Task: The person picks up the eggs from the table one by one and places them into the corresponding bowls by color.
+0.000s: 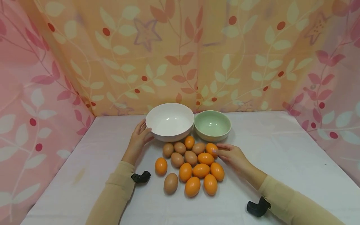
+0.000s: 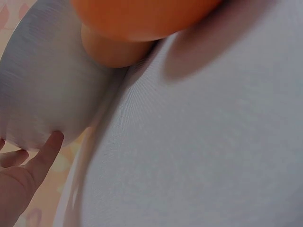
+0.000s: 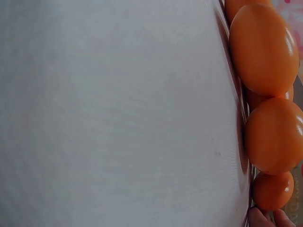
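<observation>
My left hand rests against the left side of a white bowl, its fingers lying along the outer wall. In the left wrist view the fingertips touch that wall. My right hand reaches to an orange egg at the right end of the back row, with thumb and fingertips at its right side. Several more orange eggs and several brown eggs lie close together in front of the bowls. Close up in the right wrist view are orange eggs, with fingertips touching the farthest one.
A smaller green bowl stands right beside the white bowl. One brown egg and one orange egg lie slightly apart on the left. A white cloth covers the table. Patterned curtains close off the back and sides.
</observation>
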{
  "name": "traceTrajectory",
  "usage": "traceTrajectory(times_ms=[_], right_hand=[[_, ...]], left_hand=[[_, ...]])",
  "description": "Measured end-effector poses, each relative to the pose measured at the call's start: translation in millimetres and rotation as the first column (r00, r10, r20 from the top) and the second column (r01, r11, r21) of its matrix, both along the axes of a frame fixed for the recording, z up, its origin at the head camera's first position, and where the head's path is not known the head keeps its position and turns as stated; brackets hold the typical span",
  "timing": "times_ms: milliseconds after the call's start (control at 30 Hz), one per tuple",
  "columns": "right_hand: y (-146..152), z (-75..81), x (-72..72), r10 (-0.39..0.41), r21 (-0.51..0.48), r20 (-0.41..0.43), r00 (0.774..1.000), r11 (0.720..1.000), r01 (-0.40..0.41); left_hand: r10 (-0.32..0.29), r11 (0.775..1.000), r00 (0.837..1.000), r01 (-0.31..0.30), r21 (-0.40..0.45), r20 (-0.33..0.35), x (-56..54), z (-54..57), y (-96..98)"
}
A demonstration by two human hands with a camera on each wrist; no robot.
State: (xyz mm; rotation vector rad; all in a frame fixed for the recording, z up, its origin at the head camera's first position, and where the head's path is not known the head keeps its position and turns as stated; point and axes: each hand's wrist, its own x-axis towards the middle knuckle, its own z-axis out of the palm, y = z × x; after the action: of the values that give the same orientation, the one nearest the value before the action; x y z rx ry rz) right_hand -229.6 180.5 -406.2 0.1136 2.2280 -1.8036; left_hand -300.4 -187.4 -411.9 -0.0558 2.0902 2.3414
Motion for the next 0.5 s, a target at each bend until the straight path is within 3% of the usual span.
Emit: traceTrajectory(times_ms=[500], right_hand=[[-6.9, -1.5, -3.9, -0.027, 0.052, -0.022, 0.999, 0.998, 0.028]], left_hand=[[-0.003, 1.000, 1.000, 0.004, 0.016, -0.009, -0.4, -2.1, 1.1]])
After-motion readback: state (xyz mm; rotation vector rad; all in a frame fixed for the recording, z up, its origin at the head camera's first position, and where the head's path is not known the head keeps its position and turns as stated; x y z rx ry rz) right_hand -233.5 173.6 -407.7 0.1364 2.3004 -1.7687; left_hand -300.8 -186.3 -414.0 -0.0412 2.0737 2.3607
